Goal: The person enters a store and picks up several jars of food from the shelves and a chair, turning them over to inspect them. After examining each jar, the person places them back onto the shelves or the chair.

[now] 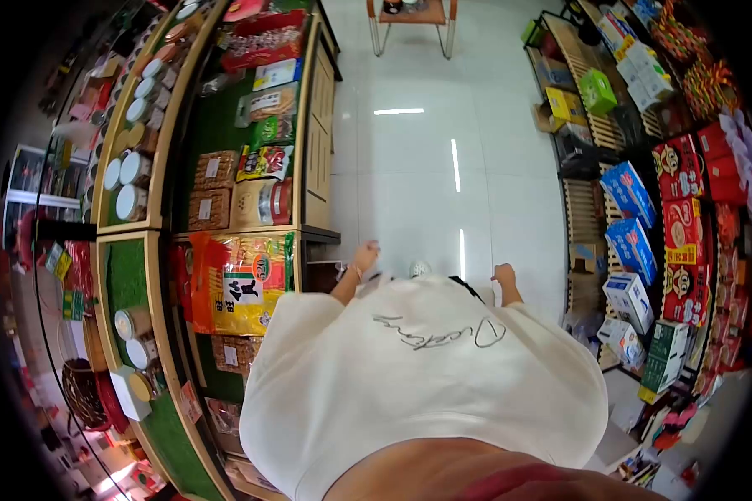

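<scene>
My left hand [365,255], with a thin band at the wrist, is held out above the floor in front of my white shirt [418,367]. It holds nothing, and its fingers look loosely bent and apart. Nearest to it is the corner of the wooden display shelf [322,236] on my left. My right hand [503,273] hangs at the other side of the shirt, its fingers curled in, with nothing visible in them. Neither hand touches any goods. Between the hands, the tip of a white shoe [420,268] shows on the floor.
A pale tiled aisle [409,159] runs ahead to a wooden-armed chair [411,12]. Along the left, shelves carry a large yellow snack bag [246,284], packets and lidded jars [132,203]. On the right, racks bear blue boxes [629,192] and red cartons [682,225].
</scene>
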A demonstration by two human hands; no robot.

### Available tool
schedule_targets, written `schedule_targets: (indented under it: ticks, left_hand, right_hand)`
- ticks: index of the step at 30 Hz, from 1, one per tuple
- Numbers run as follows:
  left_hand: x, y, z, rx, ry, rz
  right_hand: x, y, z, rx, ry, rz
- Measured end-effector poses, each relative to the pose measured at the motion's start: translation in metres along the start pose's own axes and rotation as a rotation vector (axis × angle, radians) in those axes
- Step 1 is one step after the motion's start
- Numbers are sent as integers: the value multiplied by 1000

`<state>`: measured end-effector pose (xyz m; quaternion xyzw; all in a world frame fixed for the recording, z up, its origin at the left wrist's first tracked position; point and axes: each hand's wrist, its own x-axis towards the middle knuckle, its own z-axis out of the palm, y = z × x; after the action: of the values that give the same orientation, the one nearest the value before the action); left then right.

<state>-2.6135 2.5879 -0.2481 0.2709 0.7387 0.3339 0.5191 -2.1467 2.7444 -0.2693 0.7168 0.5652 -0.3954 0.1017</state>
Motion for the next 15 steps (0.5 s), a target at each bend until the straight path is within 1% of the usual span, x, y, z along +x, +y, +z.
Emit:
schedule_targets:
  ticks: [1,2,3,5,6,7,9,11,13,15]
  left_hand:
    - [-4,10,2,-96,72,-31]
    - [-8,30,-2,-192,153,-54]
    - [-1,51,-9,-290,241,-58]
    - [9,61,-21,47,244,-90]
    - [3,56,-25,217,238,-116]
    - [0,51,-31,269,253,-120]
    - [12,42,-43,365,289,-110]
    - [23,46,-49,347,382,-263]
    - [47,50,-58,323,445,-368]
    - [76,46,-67,287,449,-425]
  right_hand:
    - [16,25,16,-215,-94,-140]
    - [3,11,24,3,-143,-94]
    - [-5,-19,24,224,-177,-60]
    - [-40,-72,17,407,-194,79]
    - [-45,-84,19,388,-195,4]
    - [-9,-60,51,209,-84,-292]
    - [-18,-91,16,133,-168,-187]
    - [20,-82,16,338,-112,-47]
    - [47,-101,-5,331,-134,131]
    - [75,-123,-21,404,-182,215]
